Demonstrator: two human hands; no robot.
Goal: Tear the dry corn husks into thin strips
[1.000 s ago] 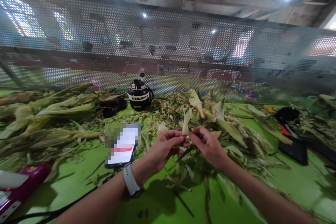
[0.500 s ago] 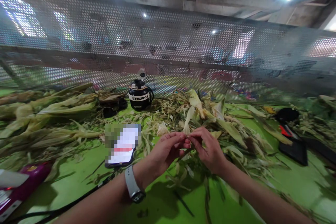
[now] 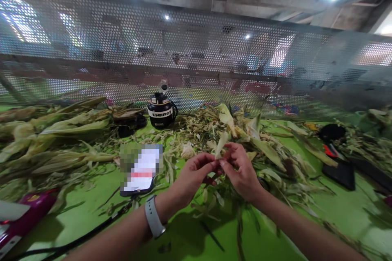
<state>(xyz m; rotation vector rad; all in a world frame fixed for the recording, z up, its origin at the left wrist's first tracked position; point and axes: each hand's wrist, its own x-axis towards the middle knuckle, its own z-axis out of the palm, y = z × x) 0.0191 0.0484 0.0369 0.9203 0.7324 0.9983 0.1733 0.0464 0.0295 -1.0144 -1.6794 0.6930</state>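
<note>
Close together at the middle of the view, my two hands meet over a green table (image 3: 190, 236). Between their fingertips stands a small pale piece of corn husk (image 3: 221, 145), pinched at its lower end. My left hand (image 3: 191, 177), with a pale watch strap (image 3: 154, 216) on its wrist, is closed with thumb against fingers. My right hand (image 3: 241, 173) pinches the same husk from the other side, its fingers curled. Just behind them lies a heap of shredded corn husks (image 3: 205, 124). A small whitish husk bundle (image 3: 188, 151) rests beyond my left hand.
Left of my hands lies a lit phone (image 3: 142, 171) with a cable (image 3: 101, 222). A black jug (image 3: 161, 112) stands before the perforated metal screen (image 3: 196, 57). Long husks (image 3: 70, 128) cover the far left. A purple device (image 3: 27, 216) sits front left, a dark phone-like slab (image 3: 339, 173) at right.
My left wrist has turned, so the watch face no longer shows. The fingers of my right hand have shifted up beside the husk piece, which now leans more to the right.
</note>
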